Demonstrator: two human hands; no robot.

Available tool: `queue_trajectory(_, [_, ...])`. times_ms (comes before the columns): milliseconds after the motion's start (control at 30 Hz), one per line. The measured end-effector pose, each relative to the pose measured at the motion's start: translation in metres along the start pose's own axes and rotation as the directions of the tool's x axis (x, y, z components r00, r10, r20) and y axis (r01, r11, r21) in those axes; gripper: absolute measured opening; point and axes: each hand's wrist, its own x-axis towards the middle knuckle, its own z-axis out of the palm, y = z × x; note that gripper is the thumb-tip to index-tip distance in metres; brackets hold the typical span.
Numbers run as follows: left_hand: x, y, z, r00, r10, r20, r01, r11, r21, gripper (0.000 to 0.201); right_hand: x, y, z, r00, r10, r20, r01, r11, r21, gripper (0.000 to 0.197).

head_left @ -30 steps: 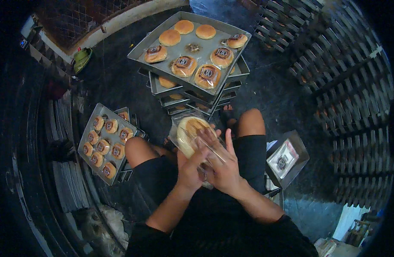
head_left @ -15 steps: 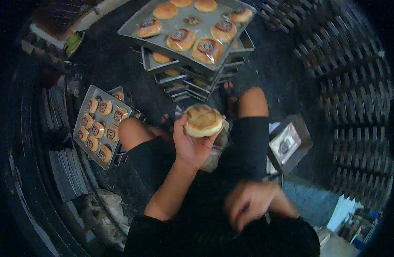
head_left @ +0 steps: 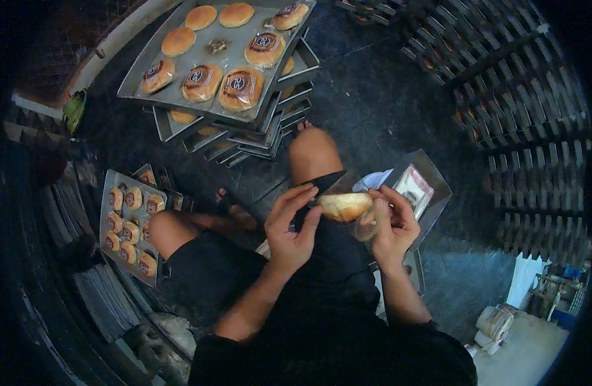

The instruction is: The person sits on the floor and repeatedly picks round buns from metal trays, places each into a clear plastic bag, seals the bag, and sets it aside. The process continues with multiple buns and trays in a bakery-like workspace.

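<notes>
A golden-topped, pale-sided bun [head_left: 345, 207] is held up over my right thigh, tilted so its browned face points down. Clear plastic film [head_left: 365, 229] shows around it, mostly at its lower right; how far it covers the bun I cannot tell. My left hand [head_left: 289, 231] pinches at the bun's left end, fingertips and thumb close to its edge. The fingers of my right hand [head_left: 395, 226] are closed on its right end and the film there. Just beyond my right hand, an open tray-like box [head_left: 439, 196] holds a stack of printed plastic packaging [head_left: 414, 191].
Ahead to the left, stacked metal trays [head_left: 180, 67] carry buns, some in printed clear wrappers, some bare. Another tray [head_left: 109, 183] of wrapped buns lies at the left beside my knee. Tall racks of dark slats [head_left: 534, 161] line the right side. Pale cloth-like material [head_left: 160, 347] lies lower left.
The bun has moved right and down from my left palm and is now tilted between both hands. My right hand has risen to it. The view has swung to the right.
</notes>
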Motion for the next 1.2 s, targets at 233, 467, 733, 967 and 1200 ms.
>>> queue_trajectory(233, [0.009, 0.017, 0.019, 0.99, 0.139, -0.006, -0.14, 0.989, -0.04, 0.012, 0.003, -0.006, 0.005, 0.977, -0.198, 0.085, 0.213, 0.946, -0.244, 0.004])
queue_trajectory(467, [-0.001, 0.023, 0.004, 0.956, -0.291, -0.043, 0.258, 0.9, -0.351, 0.008, -0.005, -0.018, 0.011, 0.987, -0.042, 0.158, 0.069, 0.982, -0.175, 0.007])
queue_trajectory(733, [0.005, 0.009, -0.037, 0.874, -0.483, 0.057, 0.461, 0.785, -0.414, 0.009, -0.009, -0.031, -0.009, 0.957, 0.264, 0.118, -0.245, 0.957, -0.153, 0.015])
queue_trajectory(967, [-0.014, 0.019, -0.041, 0.891, -0.434, 0.136, 0.45, 0.798, -0.402, 0.006, -0.034, -0.024, -0.025, 0.967, -0.053, 0.25, 0.027, 0.994, 0.106, 0.016])
queue_trajectory(1200, [-0.084, -0.051, 0.018, 0.902, -0.431, 0.028, 0.432, 0.901, -0.051, 0.02, -0.107, 0.056, -0.052, 0.87, 0.488, -0.077, -0.465, 0.861, 0.207, 0.026])
